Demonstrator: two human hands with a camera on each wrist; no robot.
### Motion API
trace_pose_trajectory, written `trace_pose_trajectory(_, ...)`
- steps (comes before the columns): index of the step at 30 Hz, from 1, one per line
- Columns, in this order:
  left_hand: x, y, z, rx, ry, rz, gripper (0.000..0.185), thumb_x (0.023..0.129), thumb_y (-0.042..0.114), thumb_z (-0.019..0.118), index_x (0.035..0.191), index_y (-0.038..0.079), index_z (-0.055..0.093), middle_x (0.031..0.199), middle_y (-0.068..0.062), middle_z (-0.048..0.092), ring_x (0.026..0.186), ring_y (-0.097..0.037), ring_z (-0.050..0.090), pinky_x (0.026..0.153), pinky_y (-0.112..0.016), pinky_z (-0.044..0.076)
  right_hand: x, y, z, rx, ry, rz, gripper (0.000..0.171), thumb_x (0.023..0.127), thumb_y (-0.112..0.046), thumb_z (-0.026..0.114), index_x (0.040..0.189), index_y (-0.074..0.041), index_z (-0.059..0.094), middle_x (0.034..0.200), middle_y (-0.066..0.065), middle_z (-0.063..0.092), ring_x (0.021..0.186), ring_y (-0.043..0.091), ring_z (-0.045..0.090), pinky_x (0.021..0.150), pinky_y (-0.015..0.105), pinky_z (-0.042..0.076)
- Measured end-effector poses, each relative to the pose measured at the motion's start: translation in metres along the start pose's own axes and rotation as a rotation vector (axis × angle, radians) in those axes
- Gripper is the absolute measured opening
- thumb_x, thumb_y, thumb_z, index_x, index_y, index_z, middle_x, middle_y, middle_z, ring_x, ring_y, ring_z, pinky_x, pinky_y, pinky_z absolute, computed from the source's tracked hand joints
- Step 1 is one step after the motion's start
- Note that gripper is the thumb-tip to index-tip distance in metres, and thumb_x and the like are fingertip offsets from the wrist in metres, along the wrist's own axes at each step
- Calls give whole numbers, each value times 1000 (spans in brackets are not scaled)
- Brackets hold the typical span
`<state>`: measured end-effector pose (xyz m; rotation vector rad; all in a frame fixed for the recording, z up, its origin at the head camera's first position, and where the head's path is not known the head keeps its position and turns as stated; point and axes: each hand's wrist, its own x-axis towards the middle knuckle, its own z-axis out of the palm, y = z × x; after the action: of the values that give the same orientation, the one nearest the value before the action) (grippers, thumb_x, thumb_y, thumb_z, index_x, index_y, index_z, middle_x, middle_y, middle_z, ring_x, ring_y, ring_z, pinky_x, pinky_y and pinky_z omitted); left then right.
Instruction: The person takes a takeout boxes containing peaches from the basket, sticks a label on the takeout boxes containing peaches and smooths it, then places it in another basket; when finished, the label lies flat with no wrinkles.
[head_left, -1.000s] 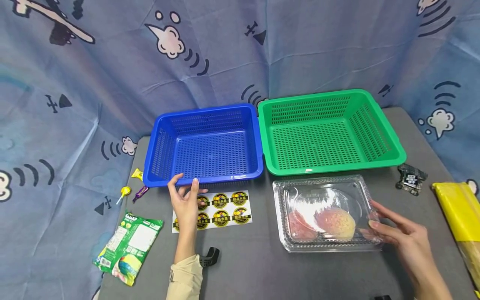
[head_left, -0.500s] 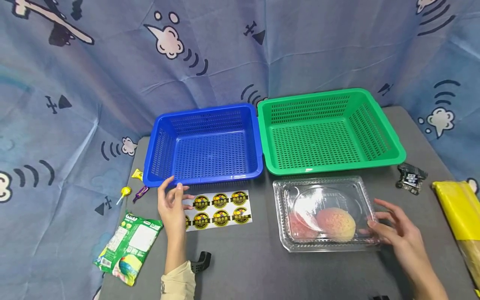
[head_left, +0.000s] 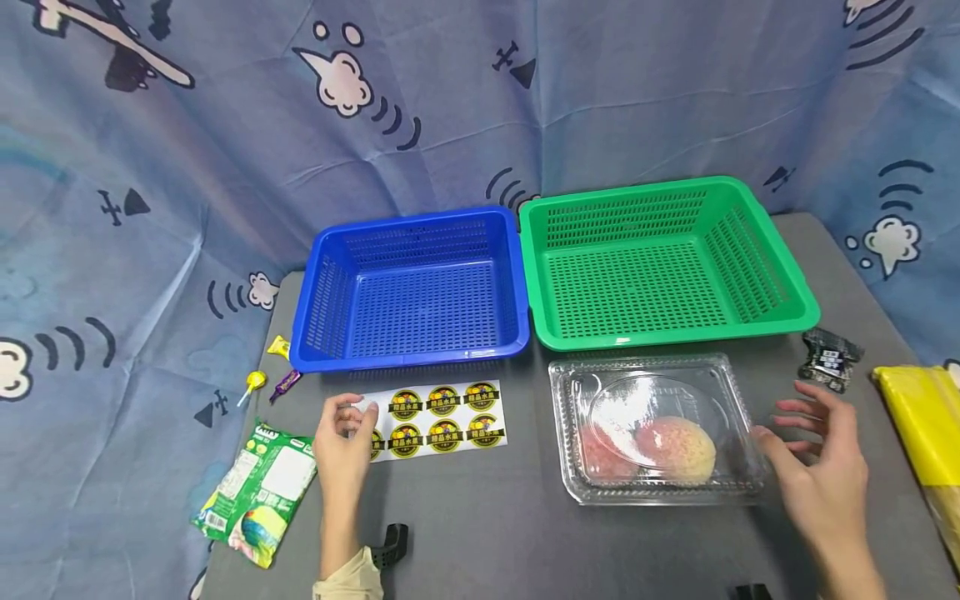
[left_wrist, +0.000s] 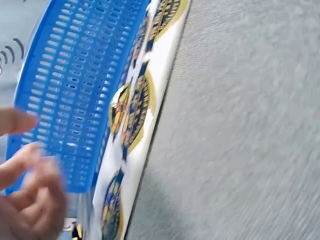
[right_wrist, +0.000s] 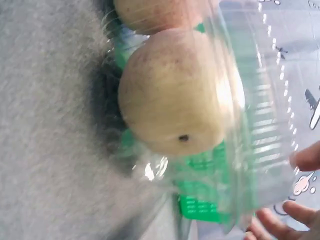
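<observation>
A white sheet of round black-and-gold fruit stickers [head_left: 444, 422] lies before the blue basket [head_left: 416, 358]. At the sheet's left end is my left hand [head_left: 341, 446], fingers loosely bent; its thumb overlaps the sheet in the head view. In the left wrist view the fingers [left_wrist: 30, 172] are blurred and a gap shows between them. To the right, a clear plastic fruit box [head_left: 566, 433], lid on, holds two pinkish-yellow fruits that look like peaches [head_left: 677, 450]. My right hand [head_left: 825, 467] stands beside its right side with spread fingers, thumb tip close to the box edge.
A green basket [head_left: 660, 337] adjoins the blue one at the back. On the left lie a green snack bag [head_left: 258, 492], a yellow lollipop [head_left: 256, 380] and two small wrapped candies. A black packet [head_left: 828, 358] and a yellow package [head_left: 918, 425] are at the right.
My left hand has come away from the blue basket's front rim, left and nearer, to the sheet's left end. My right hand has drawn off the box's right side; the box stays put.
</observation>
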<state>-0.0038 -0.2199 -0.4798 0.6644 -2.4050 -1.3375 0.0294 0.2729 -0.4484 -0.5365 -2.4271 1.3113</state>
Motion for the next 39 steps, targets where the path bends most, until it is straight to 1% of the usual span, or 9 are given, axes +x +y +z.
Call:
trace_pose_trajectory(3,2,-2,-2,163,-82,20,29,93,16,80,119,9,70,109,-10,68,72,-4,62,73,-26,45,-3,-12,2,153,63,-88,66,87,13,68,148,-10,55,112,-22,63,97,-6,62,81,6,44)
trace_pose_trajectory(7,4,-2,-1,318,-143,-2,43,91,21,82,129,8,66,132,-21,61,85,-30,72,81,-45,53,-6,-24,6,434,34,-267,61,82,29,60,140,10,56,111,-4,70,99,6,68,81,9,51)
trace_pose_trajectory(11,6,-1,1,440,-221,-85,64,92,33,81,145,10,53,150,-26,45,104,-52,67,86,-62,53,-8,-31,13,517,-25,-371,57,82,32,59,136,16,56,108,-1,73,96,8,67,83,11,52)
trace_pose_trajectory(15,7,-2,4,510,-264,-134,80,91,39,83,154,13,42,156,-27,33,91,-53,66,75,-60,53,-9,-33,21,538,-51,-423,52,81,33,59,132,21,56,103,-1,74,89,7,67,84,12,53)
trace_pose_trajectory(17,8,-2,5,525,-264,-145,84,90,40,85,156,12,40,156,-27,32,84,-50,65,70,-57,52,-9,-32,24,546,-58,-439,51,79,34,59,129,23,56,101,-1,74,86,6,67,83,12,54)
trace_pose_trajectory(21,11,-4,5,533,-250,-139,87,88,39,87,155,10,41,152,-31,37,87,-53,66,71,-59,52,-12,-31,30,501,-53,-455,50,78,35,60,127,25,56,99,-4,74,85,4,67,83,11,54)
trace_pose_trajectory(28,9,-1,1,553,-239,-80,66,87,35,88,139,11,54,125,-32,63,98,-55,67,71,-62,53,-17,-33,39,554,-49,-449,41,80,34,59,121,27,57,97,-3,74,85,4,68,84,12,55)
trace_pose_trajectory(32,5,2,-1,541,-242,-31,47,89,32,86,126,13,64,109,-19,78,94,-47,72,66,-56,52,-19,-35,44,553,-58,-447,42,80,35,58,121,26,58,97,-3,74,86,4,68,85,11,55)
trace_pose_trajectory(39,-4,20,-2,470,-329,31,34,90,31,85,119,18,72,97,-10,80,77,-29,70,66,-46,51,-25,-42,58,495,-73,-468,41,80,33,60,121,25,58,98,-6,71,86,3,65,82,11,52)
